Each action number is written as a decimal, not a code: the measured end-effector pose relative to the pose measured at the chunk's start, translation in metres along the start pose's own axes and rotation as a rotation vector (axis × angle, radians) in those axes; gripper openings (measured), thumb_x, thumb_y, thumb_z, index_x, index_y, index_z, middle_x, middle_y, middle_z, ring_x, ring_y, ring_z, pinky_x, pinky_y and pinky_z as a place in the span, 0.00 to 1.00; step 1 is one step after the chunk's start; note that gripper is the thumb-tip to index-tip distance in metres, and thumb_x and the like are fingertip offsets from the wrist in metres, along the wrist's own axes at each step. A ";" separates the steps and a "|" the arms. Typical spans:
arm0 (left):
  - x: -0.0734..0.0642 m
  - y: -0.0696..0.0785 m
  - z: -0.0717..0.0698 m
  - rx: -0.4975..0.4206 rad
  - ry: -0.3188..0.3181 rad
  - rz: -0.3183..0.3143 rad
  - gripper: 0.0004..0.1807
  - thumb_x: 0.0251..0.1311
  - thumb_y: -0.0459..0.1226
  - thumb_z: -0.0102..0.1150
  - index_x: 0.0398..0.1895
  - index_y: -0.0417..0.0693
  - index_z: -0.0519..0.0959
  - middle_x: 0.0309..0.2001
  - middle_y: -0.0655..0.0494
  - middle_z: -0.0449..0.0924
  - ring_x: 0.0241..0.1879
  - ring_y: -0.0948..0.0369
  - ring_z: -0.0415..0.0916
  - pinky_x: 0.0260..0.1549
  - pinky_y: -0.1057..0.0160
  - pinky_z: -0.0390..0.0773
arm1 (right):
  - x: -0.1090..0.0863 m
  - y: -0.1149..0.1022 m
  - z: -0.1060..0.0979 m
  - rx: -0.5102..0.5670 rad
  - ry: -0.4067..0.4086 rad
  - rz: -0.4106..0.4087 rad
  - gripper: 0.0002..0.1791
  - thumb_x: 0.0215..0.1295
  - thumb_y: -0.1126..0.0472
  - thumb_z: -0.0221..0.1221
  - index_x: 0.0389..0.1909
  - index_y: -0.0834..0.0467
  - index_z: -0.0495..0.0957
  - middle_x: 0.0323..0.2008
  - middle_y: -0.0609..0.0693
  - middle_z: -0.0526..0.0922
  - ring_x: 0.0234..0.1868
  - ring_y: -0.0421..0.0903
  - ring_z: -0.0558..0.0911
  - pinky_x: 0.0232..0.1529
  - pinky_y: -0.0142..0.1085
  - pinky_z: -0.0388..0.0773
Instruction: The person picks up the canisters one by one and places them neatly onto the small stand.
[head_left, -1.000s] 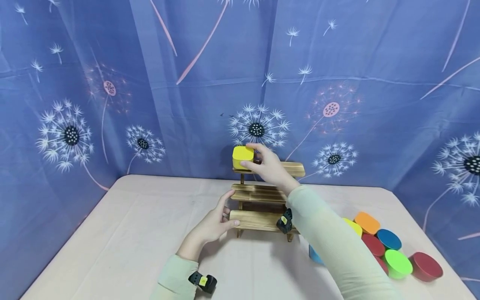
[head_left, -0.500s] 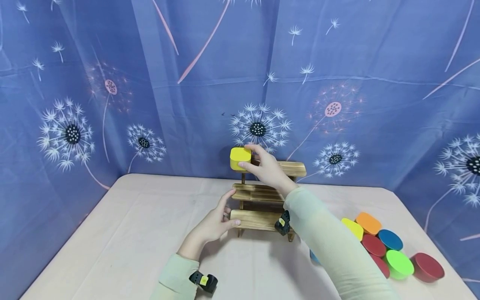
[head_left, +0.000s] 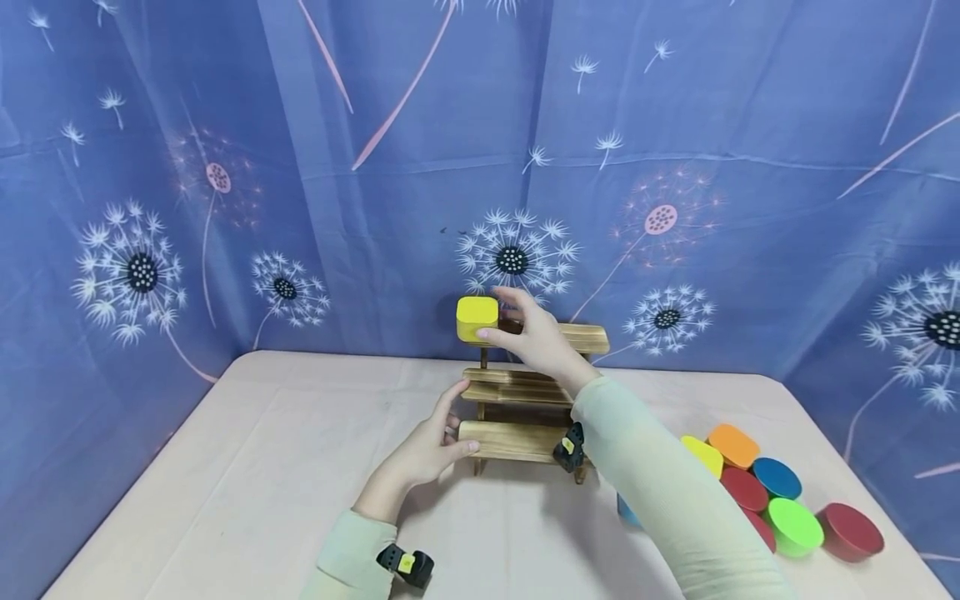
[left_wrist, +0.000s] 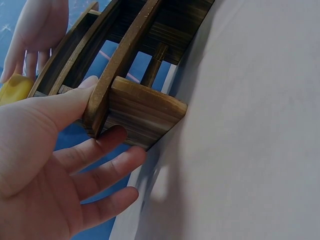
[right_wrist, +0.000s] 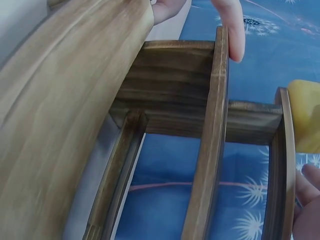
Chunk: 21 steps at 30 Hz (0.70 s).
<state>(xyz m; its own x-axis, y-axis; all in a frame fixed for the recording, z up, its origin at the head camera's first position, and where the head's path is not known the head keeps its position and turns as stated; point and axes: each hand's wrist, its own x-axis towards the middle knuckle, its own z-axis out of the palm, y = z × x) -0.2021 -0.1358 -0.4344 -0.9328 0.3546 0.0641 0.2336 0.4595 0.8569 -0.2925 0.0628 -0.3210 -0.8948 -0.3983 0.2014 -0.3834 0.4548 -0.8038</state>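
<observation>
A three-tiered wooden stand [head_left: 506, 440] rises at the middle of the table. On the left end of its top tier sits a yellow rounded-square block [head_left: 474, 318], jutting past the board's edge. My right hand [head_left: 542, 337] is at the block's right side, thumb against its front and the extended fingers by the back corner. With thumb and index finger, my left hand [head_left: 420, 446] holds the stand's left side. In the left wrist view, the thumb lies on a board of the stand [left_wrist: 145, 100] while the other fingers of the left hand [left_wrist: 55, 175] spread below.
Right of the stand lie an orange block [head_left: 733, 447], a second yellow block [head_left: 702, 455], a blue round one [head_left: 777, 477], a green one [head_left: 795, 527] and several red ones [head_left: 851, 532]. A light-blue piece [head_left: 627, 510] shows partly behind the right sleeve. A patterned blue curtain [head_left: 397, 250] hangs behind.
The yellow block has shifted slightly left along the top tier, and the right hand's fingers overlap it less. My left hand keeps its place on the stand.
</observation>
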 end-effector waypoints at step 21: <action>0.000 0.000 0.001 -0.022 0.009 -0.002 0.48 0.60 0.40 0.61 0.74 0.70 0.40 0.43 0.45 0.65 0.31 0.59 0.68 0.29 0.63 0.74 | -0.042 0.014 -0.032 -0.016 0.065 -0.039 0.36 0.58 0.44 0.64 0.65 0.49 0.65 0.65 0.51 0.69 0.64 0.51 0.72 0.62 0.47 0.68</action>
<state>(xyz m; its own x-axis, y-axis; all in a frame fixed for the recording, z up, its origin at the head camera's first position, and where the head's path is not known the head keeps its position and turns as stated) -0.2016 -0.1344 -0.4348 -0.9357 0.3465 0.0666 0.2256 0.4424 0.8680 -0.2675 0.1114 -0.3229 -0.8917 -0.3640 0.2689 -0.4217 0.4524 -0.7858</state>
